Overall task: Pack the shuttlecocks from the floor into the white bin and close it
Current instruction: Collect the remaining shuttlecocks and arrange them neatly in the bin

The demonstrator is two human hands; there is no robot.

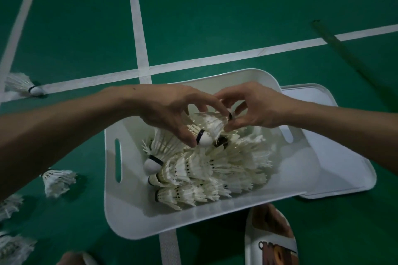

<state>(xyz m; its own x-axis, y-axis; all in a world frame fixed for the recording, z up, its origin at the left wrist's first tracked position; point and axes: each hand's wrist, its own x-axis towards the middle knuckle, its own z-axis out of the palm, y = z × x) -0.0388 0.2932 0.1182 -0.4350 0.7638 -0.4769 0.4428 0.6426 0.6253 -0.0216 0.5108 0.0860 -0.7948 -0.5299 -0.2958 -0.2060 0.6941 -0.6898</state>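
The open white bin (133, 217) stands on the green floor and holds a pile of white feather shuttlecocks (206, 170). Both hands hover over the bin. My left hand (172, 109) grips a shuttlecock (204, 136) with a white cork and black band, cork pointing down. My right hand (256, 107) pinches another shuttlecock (217, 122) by its cork end, feathers pointing left. The two held shuttlecocks touch each other. Loose shuttlecocks lie on the floor at the left: one (21, 85) near a court line, one (58, 182) beside the bin, more (10, 247) at the lower left.
The bin's white lid (336, 157) lies flat on the floor, against the bin's right side. White court lines (137, 28) cross the green floor. A dark stick (349, 54) lies at the far right. My foot in a white slipper (271, 241) is just below the bin.
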